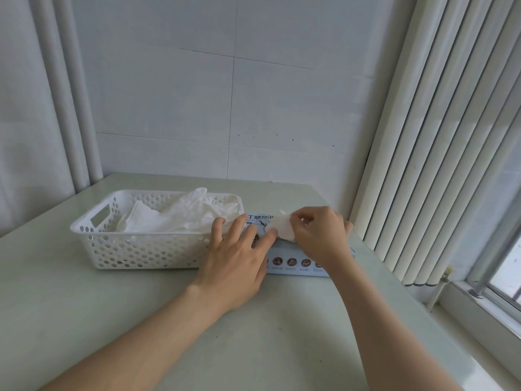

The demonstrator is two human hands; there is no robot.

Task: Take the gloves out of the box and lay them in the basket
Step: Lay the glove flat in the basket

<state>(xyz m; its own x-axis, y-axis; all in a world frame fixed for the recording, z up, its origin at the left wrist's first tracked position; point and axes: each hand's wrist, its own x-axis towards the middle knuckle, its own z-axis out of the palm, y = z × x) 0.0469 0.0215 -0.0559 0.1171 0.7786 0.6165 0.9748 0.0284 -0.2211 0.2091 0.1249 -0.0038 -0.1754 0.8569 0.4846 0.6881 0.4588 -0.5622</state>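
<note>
Right hand (318, 235) pinched glove (283, 231) at box (296, 263) opening

I noted left hand (236, 263) flat, pressing box, beside basket (93, 230) of gloves (180, 218). Risk, I judged: hard tug might drag extra gloves out or tear thin film.

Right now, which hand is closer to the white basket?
Left. The left hand presses the box right beside the basket; the right hand pinches a glove over the box, farther right.
</note>
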